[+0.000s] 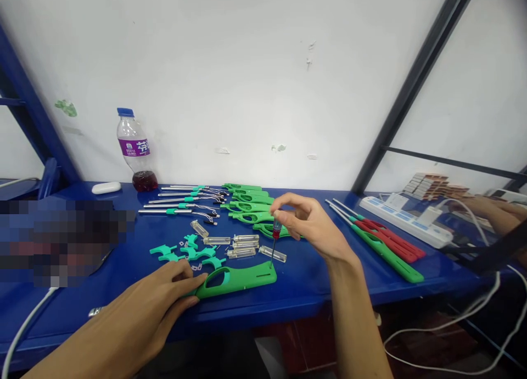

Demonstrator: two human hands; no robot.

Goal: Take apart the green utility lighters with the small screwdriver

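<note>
My left hand lies on the blue table, its fingers pressed against the near end of a green lighter shell and holding it flat. My right hand pinches the top of a small screwdriver with a red and blue handle. The screwdriver stands almost upright with its tip on the shell's right end. Clear plastic tubes and teal trigger pieces lie just beyond the shell.
Green shell halves and metal nozzle rods are laid out behind. Assembled green and red lighters lie to the right, beside a white power strip. A bottle stands at the wall. Another person's arm shows at far right.
</note>
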